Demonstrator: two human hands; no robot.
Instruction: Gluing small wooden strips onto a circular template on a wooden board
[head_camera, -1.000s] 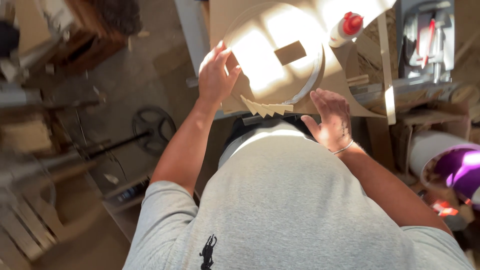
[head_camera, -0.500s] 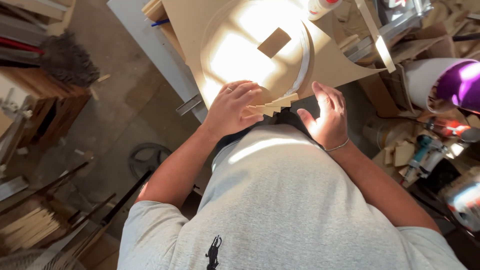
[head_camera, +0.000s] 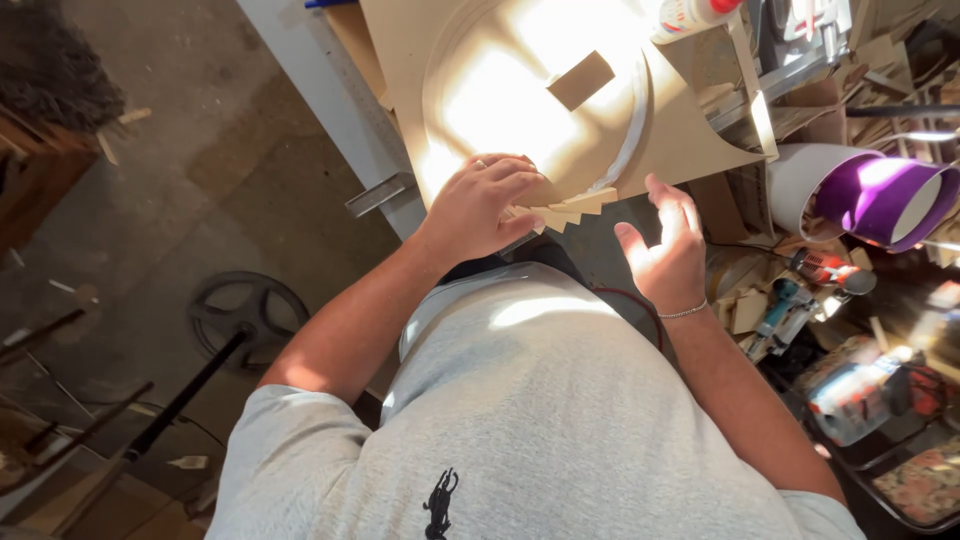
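At near edge of board (head_camera: 690, 130), stepped strip (head_camera: 572, 210) runs left-right; left hand (head_camera: 480, 205) flat on its left end, right hand (head_camera: 665, 250) spread, empty, just right

My left hand (head_camera: 480, 205) lies flat on the near edge of the brown board (head_camera: 690, 130), covering part of its round cutout piece (head_camera: 520, 100). My right hand (head_camera: 665, 250) hovers open just beside the toothed edge (head_camera: 570, 210), near the purple tube (head_camera: 880, 195).
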